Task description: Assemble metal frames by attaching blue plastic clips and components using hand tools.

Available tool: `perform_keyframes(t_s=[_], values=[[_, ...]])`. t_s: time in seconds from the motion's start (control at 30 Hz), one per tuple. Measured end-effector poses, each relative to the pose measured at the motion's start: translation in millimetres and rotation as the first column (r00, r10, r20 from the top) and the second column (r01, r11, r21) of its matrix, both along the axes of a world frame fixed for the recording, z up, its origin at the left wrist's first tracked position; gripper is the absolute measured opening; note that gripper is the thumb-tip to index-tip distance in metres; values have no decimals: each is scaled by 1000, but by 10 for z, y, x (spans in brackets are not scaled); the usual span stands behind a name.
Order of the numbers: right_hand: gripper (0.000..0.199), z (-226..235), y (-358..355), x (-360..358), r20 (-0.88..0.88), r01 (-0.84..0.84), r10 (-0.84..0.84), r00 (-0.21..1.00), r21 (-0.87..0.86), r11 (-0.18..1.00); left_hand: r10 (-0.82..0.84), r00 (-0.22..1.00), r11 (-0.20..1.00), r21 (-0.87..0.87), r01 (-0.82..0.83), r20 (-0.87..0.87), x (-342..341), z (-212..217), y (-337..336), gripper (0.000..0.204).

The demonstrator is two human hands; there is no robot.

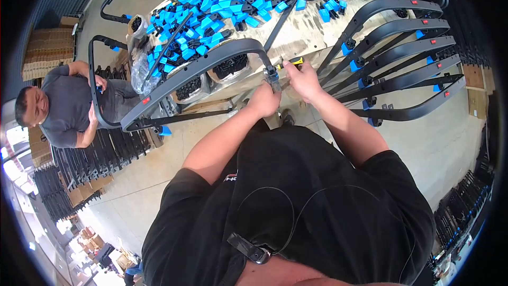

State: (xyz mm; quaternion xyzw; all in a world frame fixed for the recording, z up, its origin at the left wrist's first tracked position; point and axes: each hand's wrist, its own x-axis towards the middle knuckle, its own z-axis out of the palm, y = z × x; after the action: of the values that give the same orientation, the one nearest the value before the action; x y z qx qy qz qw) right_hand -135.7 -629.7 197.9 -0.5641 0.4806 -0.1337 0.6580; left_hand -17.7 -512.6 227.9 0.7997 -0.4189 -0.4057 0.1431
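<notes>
Writing first: I see a small red label on the curved dark frame, its print too small for me to read. Similar red labels on the frames to the right. White-and-red lettering on the black shirt, partly lost in folds.

Hands: left hand wrapped about the near end of the curved dark frame, exact grip partly hidden from me. Right hand closed on a slim yellow-and-black tool, close beside the left but apart from it. Frame arches leftward from the left hand, at the near edge of the table.

Materials: frame smooth, matte, rounded at the bend. Table pale, wood-grained, scuffed. Heaped on it, glossy blue, angular pieces, many with black parts. Bags of small black parts along the near edge; crinkled clear plastic further left. To the right, five dark frames in a row, bent alike. Left: co-worker in grey, hands by another dark frame.
</notes>
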Motion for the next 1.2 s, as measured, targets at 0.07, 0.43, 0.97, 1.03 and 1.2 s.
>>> perform_keyframes(t_s=[0.07,0.43,0.97,1.03,1.2], values=[[36,-128,56,91,77,258,-246,966,-268,928,27,1000,999,-31,-27,13,-13,-126,22,49],[27,-205,6,-42,98,-105,144,985,-324,940,351,136,858,261,-442,-926,151,12,9,15],[29,39,-98,-8,-75,-236,224,972,-329,914,221,657,963,55,-264,-721,50,38,86,25],[30,35,-164,35,-80,-225,211,974,-292,930,107,889,993,89,-75,-446,62,13,46,25],[30,-227,-91,-31,34,-114,152,988,-508,854,279,-443,837,442,-322,-852,289,76,-28,20]])
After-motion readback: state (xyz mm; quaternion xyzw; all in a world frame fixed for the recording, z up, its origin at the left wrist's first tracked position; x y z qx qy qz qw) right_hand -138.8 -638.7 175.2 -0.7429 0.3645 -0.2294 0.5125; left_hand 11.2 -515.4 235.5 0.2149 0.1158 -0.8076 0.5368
